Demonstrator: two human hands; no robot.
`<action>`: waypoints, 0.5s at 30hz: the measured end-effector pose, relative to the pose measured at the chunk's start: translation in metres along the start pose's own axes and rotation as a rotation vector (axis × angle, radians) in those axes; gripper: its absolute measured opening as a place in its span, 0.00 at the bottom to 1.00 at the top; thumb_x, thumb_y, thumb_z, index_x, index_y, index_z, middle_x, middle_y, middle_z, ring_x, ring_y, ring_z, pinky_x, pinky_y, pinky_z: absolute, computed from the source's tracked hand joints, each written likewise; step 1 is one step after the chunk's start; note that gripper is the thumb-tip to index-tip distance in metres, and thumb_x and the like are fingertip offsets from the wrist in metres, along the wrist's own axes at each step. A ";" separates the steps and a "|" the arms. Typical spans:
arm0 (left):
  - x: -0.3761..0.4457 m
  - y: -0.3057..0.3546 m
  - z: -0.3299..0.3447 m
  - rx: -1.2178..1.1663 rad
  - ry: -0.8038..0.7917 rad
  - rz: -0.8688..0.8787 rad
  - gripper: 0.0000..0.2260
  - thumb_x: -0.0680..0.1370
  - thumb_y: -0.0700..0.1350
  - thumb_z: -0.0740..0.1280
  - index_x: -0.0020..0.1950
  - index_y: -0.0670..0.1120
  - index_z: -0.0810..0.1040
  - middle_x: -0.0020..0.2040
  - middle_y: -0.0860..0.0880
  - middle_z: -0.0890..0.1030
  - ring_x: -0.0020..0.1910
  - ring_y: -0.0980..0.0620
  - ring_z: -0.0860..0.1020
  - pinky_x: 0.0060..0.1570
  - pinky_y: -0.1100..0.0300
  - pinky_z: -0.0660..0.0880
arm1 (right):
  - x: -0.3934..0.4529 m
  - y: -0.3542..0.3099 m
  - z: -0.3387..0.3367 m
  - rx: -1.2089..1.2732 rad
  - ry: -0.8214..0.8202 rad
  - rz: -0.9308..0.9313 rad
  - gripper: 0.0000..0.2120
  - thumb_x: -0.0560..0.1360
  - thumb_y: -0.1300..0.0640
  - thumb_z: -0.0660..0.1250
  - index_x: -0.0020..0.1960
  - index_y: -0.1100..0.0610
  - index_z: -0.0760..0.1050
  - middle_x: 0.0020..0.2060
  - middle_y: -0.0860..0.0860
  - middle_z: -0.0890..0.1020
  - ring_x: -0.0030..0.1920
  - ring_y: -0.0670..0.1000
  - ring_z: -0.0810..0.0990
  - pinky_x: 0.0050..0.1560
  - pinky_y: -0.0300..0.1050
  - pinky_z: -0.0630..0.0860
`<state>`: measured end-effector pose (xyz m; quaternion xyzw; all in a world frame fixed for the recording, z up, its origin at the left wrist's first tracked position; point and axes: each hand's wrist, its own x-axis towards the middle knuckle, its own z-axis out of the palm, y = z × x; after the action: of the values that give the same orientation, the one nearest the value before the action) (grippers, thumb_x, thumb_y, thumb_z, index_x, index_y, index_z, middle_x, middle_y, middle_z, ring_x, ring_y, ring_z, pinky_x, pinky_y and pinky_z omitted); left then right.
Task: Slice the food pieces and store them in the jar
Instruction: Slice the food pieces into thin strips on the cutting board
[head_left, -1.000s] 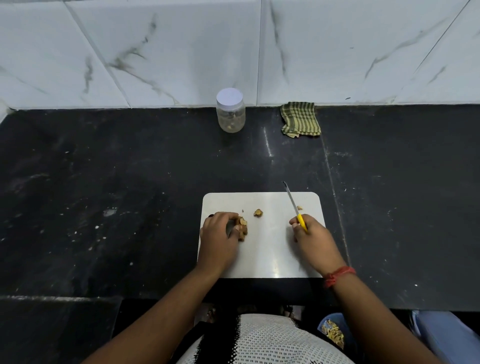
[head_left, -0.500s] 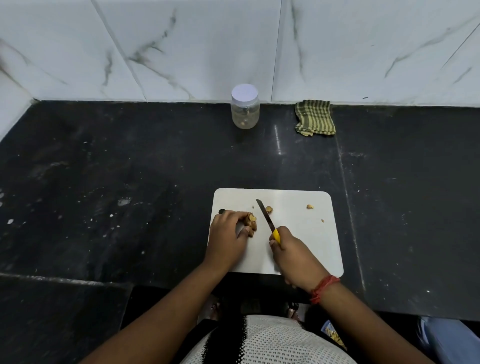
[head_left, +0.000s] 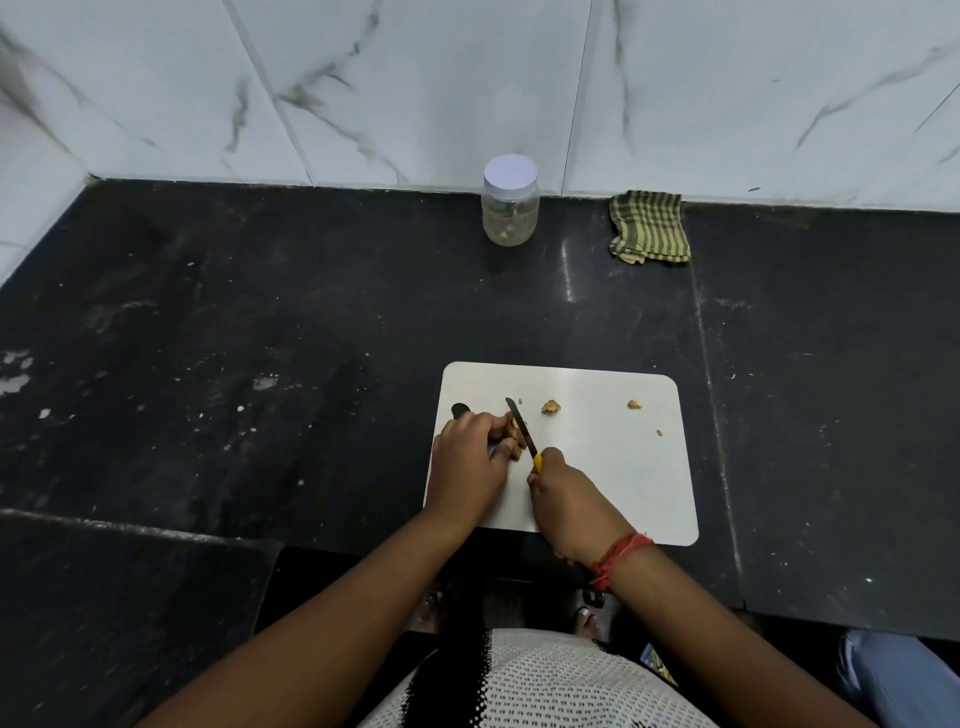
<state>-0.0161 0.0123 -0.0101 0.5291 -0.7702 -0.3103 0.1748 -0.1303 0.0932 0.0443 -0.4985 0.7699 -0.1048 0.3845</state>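
While left hand (head_left: 470, 457) pinches the tan food piece (head_left: 513, 434) on the white rectangular cutting board (head_left: 613, 467), right hand (head_left: 569, 501) grips the yellow-handled knife (head_left: 523, 434). Blade rests on that piece. Lidded clear plastic jar (head_left: 510, 205) stands well behind the board.

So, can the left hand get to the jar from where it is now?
Probably yes, but not at once: the left hand is holding the food piece on the cutting board. The counter toward the jar looks unobstructed.

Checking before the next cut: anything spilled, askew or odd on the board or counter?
Mostly tidy. Two cut pieces and lie scattered on the cutting board, away from the food the left hand holds. The jar stands upright, lid on.
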 end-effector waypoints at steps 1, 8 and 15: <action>-0.001 0.000 0.001 -0.002 0.003 -0.008 0.07 0.78 0.46 0.70 0.54 0.48 0.80 0.49 0.53 0.79 0.51 0.51 0.75 0.55 0.52 0.72 | 0.000 -0.001 0.000 -0.011 -0.001 -0.008 0.03 0.82 0.61 0.54 0.49 0.59 0.61 0.30 0.49 0.69 0.27 0.47 0.68 0.25 0.42 0.61; 0.000 0.001 0.004 -0.019 0.015 -0.015 0.06 0.76 0.50 0.72 0.49 0.49 0.79 0.47 0.55 0.80 0.49 0.51 0.76 0.54 0.49 0.72 | -0.001 -0.003 0.004 -0.048 -0.027 0.012 0.03 0.79 0.67 0.54 0.49 0.60 0.61 0.30 0.51 0.70 0.27 0.49 0.69 0.26 0.45 0.62; 0.002 -0.003 0.005 -0.049 -0.003 -0.008 0.06 0.75 0.49 0.73 0.48 0.50 0.79 0.46 0.56 0.79 0.49 0.51 0.78 0.55 0.45 0.73 | 0.002 -0.008 0.001 -0.052 -0.069 0.097 0.06 0.77 0.68 0.53 0.51 0.60 0.60 0.34 0.53 0.73 0.31 0.51 0.71 0.27 0.44 0.62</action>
<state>-0.0175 0.0115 -0.0156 0.5275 -0.7604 -0.3305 0.1852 -0.1242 0.0875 0.0465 -0.4737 0.7819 -0.0486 0.4025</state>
